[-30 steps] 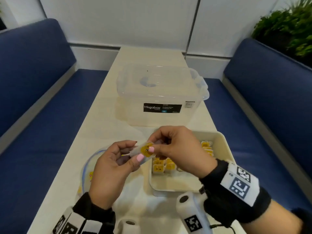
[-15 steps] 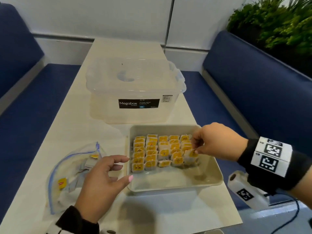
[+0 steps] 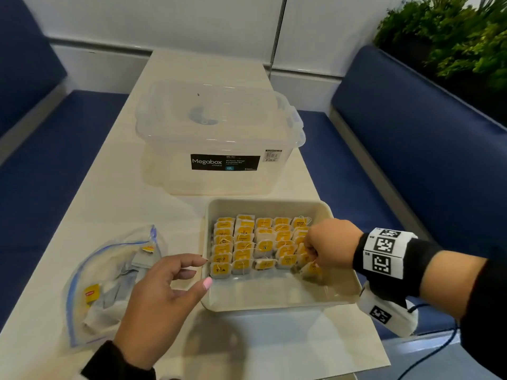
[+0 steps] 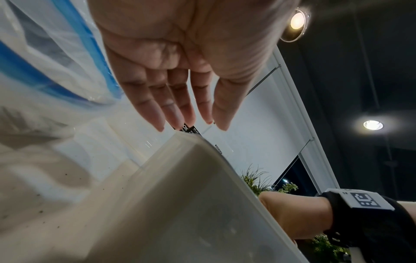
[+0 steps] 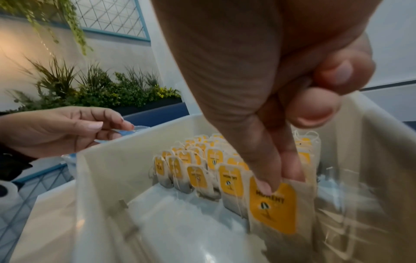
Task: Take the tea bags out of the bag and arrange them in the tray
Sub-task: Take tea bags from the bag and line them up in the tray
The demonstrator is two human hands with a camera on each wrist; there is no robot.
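Observation:
A cream tray [image 3: 277,298] sits at the table's near right, filled with rows of yellow-tagged tea bags [image 3: 247,244]. My right hand [image 3: 326,246] is inside the tray at the right end of the front row, pinching one tea bag [image 3: 311,270] by its top; in the right wrist view that tea bag [image 5: 273,206] stands upright under my fingertips [image 5: 264,186]. A clear zip bag [image 3: 109,283] with a blue seal lies left of the tray, tea bags still inside. My left hand [image 3: 175,281] hovers open between bag and tray, fingers relaxed, holding nothing.
A clear lidded Megabox storage box [image 3: 219,138] stands behind the tray. Blue bench seats [image 3: 397,133] flank the narrow table [image 3: 109,187] on both sides. Green plants [image 3: 452,37] sit behind the right bench. The table's near edge lies just below the tray.
A second ago both hands held a tea bag together above the tray. My right hand has since carried it down into the tray's right front; my left hand let go and opened near the bag.

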